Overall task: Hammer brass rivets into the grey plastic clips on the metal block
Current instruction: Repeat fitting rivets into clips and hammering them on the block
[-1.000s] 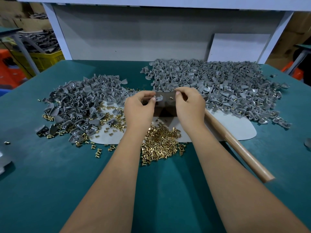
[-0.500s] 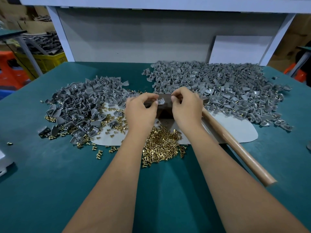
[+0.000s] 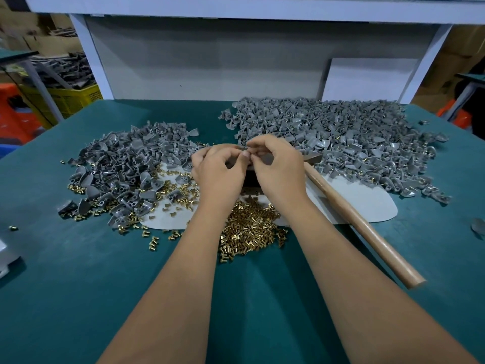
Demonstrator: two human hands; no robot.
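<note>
Both hands [image 3: 252, 169] meet fingertip-to-fingertip above the metal block [image 3: 250, 179]; hammer [image 3: 362, 224] handle points near-right.

Head view, steeply down, seemingly close

the table [image 3: 78, 298] before me was teal, the clips [image 3: 354, 132] grey, the rivets [image 3: 249, 232] brass yellow, the hammer handle [image 3: 367, 232] light brown.

Yellow crate [image 3: 70, 99], orange bin [image 3: 18, 111], white board [image 3: 367, 80]
</note>
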